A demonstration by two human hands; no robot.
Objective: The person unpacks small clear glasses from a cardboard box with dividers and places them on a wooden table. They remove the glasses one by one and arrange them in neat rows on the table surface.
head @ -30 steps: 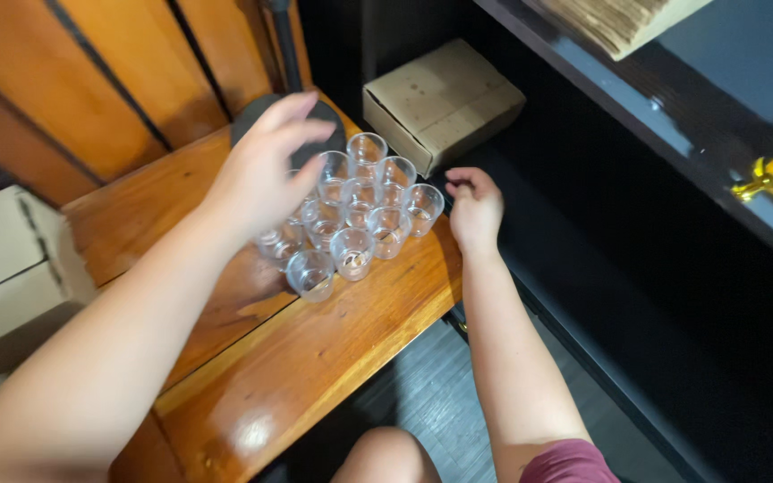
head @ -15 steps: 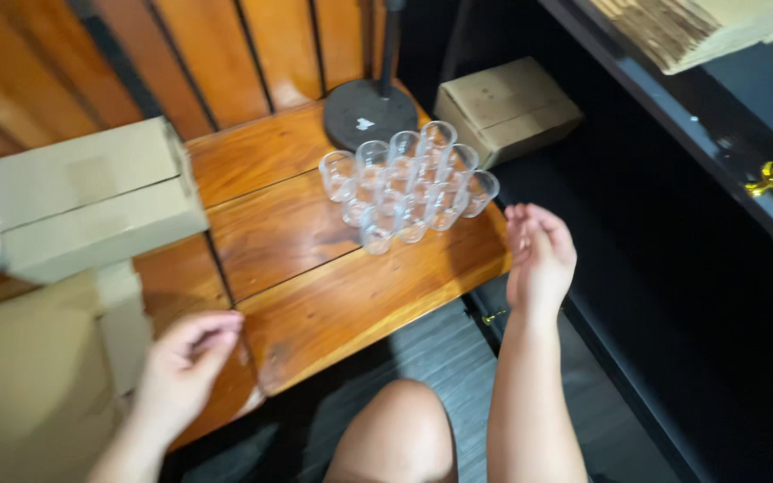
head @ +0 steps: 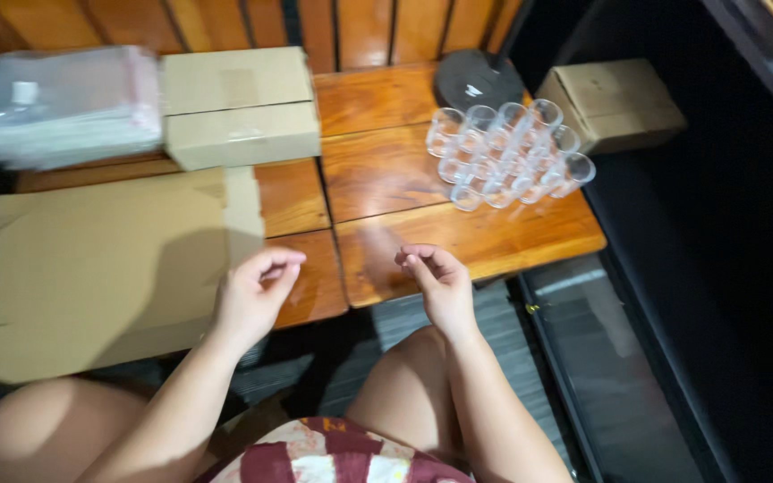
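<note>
Both hands, left (head: 252,291) and right (head: 440,282), hover loosely curled and empty; glasses (head: 507,154) stand grouped beyond the right fingers, flat cardboard (head: 100,268) lies unfolded beside the left.

A wooden tabletop (head: 386,170) of reddish planks fills the upper middle of the frame. At its upper right stands a cluster of clear glass cups (head: 507,154), with a dark round object (head: 478,79) just behind them. At upper left lie two stacked cardboard boxes (head: 239,105) beside a pile of clear plastic bags (head: 64,103). A flattened cardboard sheet (head: 100,268) covers the left part.
</note>
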